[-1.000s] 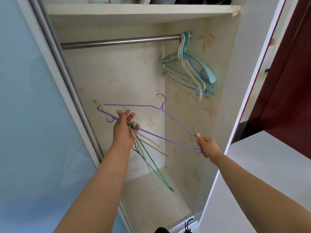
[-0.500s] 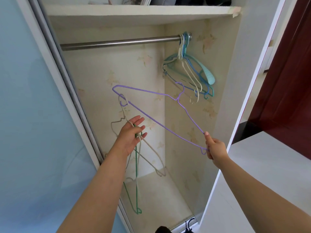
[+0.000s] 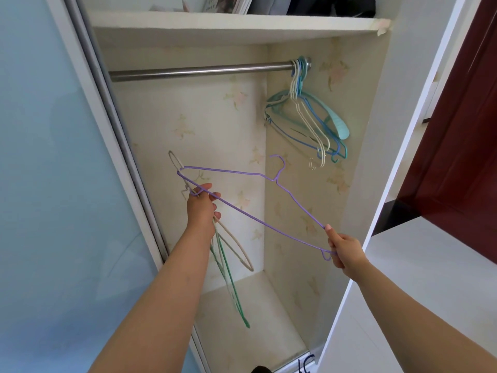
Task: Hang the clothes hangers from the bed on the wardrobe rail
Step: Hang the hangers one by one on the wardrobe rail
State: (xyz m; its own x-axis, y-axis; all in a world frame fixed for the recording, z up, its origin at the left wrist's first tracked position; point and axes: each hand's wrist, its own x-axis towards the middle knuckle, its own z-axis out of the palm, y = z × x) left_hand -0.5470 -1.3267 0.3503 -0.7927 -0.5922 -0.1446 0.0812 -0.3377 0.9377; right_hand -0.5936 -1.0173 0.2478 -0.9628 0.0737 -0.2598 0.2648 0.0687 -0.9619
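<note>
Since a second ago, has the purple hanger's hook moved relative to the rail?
Cannot tell: the camera shifted. The purple hanger hook still sits well below the rail, left of the hung hangers.

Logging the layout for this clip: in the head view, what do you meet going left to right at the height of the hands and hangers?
Pale blue sliding door → left hand gripping the beige and green wire hangers → purple wire hanger → right hand pinching its end → white wardrobe side panel → dark red door.
</note>
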